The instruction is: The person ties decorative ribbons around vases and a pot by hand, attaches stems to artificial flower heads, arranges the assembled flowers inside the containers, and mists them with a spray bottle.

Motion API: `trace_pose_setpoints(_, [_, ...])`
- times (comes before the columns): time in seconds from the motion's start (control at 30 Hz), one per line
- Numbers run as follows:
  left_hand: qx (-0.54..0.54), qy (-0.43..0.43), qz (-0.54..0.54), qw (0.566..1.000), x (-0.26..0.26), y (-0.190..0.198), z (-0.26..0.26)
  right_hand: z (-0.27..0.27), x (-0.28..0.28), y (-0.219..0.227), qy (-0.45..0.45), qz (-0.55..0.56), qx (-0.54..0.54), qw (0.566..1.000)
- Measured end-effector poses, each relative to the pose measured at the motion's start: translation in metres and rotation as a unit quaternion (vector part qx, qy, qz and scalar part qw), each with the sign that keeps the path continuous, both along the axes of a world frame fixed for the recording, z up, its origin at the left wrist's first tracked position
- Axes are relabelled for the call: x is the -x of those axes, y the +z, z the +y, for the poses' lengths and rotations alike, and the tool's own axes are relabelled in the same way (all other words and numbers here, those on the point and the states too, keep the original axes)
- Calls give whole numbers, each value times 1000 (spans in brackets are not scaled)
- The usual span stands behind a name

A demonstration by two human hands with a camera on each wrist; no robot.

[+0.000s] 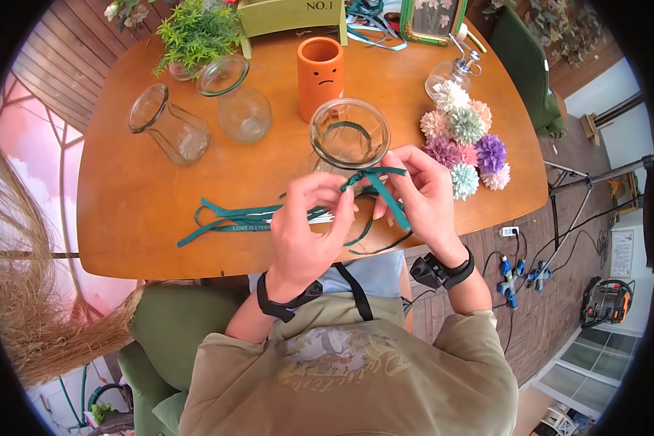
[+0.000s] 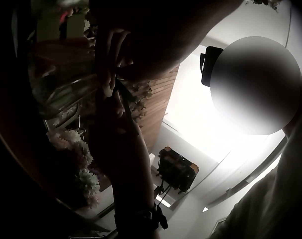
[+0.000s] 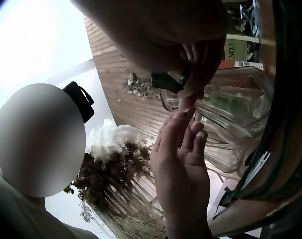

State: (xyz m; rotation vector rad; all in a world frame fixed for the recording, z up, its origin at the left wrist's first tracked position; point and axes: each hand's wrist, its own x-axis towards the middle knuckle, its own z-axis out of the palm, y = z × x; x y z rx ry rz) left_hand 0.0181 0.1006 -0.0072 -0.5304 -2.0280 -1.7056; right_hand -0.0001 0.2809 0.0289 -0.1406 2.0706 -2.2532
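Observation:
A clear glass vase [image 1: 350,149] with a wide round rim stands near the table's front edge. Just in front of its rim, a dark green ribbon [image 1: 389,198] is looped and knotted, with its tails hanging down. My left hand [image 1: 305,216] pinches the ribbon by the knot between thumb and fingers. From the other side, my right hand [image 1: 430,195] pinches the ribbon close to the vase. In the right wrist view the ribbon [image 3: 167,82] crosses the right fingers, and the left hand [image 3: 181,169] meets them fingertip to fingertip. The left wrist view is very dark.
More green ribbons [image 1: 229,218] with printed lettering lie left of the hands. Two glass vases [image 1: 243,112] stand at the back left, beside a green plant [image 1: 196,36]. An orange pot [image 1: 320,80] is behind the vase. Pompom flowers [image 1: 466,127] and a glass spray bottle [image 1: 447,73] sit on the right.

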Motion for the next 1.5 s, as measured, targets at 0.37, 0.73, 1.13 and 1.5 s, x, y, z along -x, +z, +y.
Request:
trace_pose_setpoints(0.37, [43, 47, 38, 997, 7, 9, 0, 0, 1, -1, 5, 15, -11, 1000])
trace_pose_setpoints(0.73, [89, 55, 58, 993, 9, 8, -10, 5, 4, -2, 1, 14, -10, 1000])
trace_pose_setpoints(1.13, [207, 103, 104, 967, 14, 14, -22, 2, 6, -7, -57, 50, -61, 995])
trace_pose_setpoints(1.5, [200, 48, 120, 971, 16, 13, -18, 1, 4, -3, -46, 44, -54, 997])
